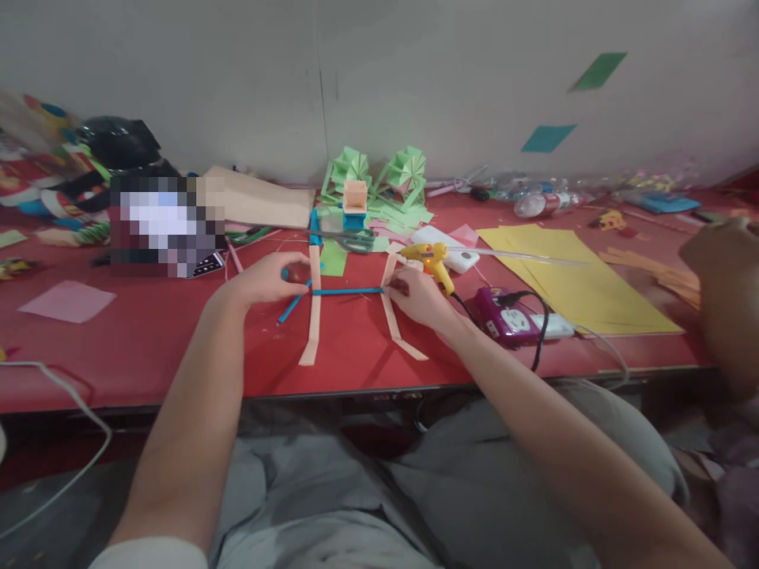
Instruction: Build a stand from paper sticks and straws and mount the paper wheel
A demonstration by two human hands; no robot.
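Two long tan paper strips lie on the red table [148,340]: the left strip [312,316] and the right strip [394,320]. A thin blue stick [347,292] spans across them. My left hand [269,278] presses near the left strip where the stick meets it, with a second blue stick [292,307] slanting under it. My right hand [418,296] pinches the blue stick's right end against the right strip.
A yellow glue gun [432,259] stands just behind my right hand, by a purple power strip [510,316]. Scissors [349,239], green folded paper pieces [379,186], yellow sheets [575,276] and a pink square [68,302] lie around. Another person's arm [723,292] is at the right.
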